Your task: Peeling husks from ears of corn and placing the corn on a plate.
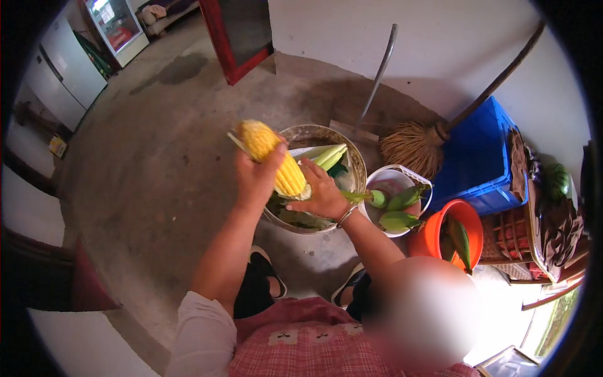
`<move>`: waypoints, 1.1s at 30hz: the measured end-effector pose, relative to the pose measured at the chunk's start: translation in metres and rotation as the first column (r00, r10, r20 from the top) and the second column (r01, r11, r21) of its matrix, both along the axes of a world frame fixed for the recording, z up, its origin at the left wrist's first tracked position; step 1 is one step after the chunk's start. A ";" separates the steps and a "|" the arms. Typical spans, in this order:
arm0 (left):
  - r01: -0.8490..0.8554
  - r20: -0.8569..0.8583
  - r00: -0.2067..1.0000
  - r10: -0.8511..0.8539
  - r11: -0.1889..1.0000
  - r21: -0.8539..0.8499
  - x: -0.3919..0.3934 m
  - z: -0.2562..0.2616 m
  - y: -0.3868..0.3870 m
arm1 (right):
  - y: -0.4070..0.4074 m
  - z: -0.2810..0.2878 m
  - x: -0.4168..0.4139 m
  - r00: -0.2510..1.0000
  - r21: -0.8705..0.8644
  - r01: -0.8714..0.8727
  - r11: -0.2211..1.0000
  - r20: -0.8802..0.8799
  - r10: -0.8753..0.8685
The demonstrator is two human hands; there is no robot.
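Observation:
A husked yellow ear of corn (290, 177) is held slantwise over a round bin. My left hand (258, 172) is closed around its middle and upper part, thumb across the kernels. My right hand (325, 191), a bracelet at its wrist, is at the ear's lower end by some pale husk; its fingers are spread, and whether it grips the husk is hard to tell. Beneath, the round bin (360, 165) holds pale green husks (331, 157) and a whitish bag. To its right, unhusked green ears (400, 220) lie in a white bucket (391, 172).
An orange bucket (421, 238) with a green ear stands right of the white one. Behind are a blue plastic crate (471, 155), a straw broom (414, 146) and a metal-handled tool (379, 75) by the wall. A wicker basket (506, 235) stands at the right.

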State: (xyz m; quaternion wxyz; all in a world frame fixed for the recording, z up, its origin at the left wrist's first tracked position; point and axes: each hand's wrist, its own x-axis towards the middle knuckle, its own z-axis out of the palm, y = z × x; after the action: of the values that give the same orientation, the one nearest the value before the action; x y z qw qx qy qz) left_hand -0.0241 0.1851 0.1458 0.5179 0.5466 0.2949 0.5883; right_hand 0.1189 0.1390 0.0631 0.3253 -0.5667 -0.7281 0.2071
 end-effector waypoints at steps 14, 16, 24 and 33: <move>0.097 0.179 0.980 -0.085 0.993 -0.062 0.016 0.002 0.002 | -0.002 -0.002 -0.001 0.842 -0.196 -0.103 0.975 -0.538 -0.019; 0.025 0.078 0.997 -0.019 0.997 -0.078 0.018 -0.024 0.007 | 0.002 0.002 -0.011 0.882 -0.140 -0.018 0.990 -0.468 -0.050; 0.107 0.347 0.937 0.035 0.918 -0.382 0.021 -0.034 0.009 | 0.005 -0.011 -0.018 0.950 0.152 0.152 0.977 -0.296 -0.101; 0.344 0.428 0.904 -0.003 0.599 -0.723 -0.005 -0.046 0.041 | -0.004 -0.013 -0.018 0.979 0.221 -0.117 0.968 0.188 0.075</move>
State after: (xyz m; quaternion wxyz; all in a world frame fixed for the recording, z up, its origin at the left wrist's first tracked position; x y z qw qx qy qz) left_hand -0.0295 0.2256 0.0993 0.8067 0.1649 0.3584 0.4401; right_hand 0.1006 0.1353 0.0497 0.3121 -0.5052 -0.8001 0.0849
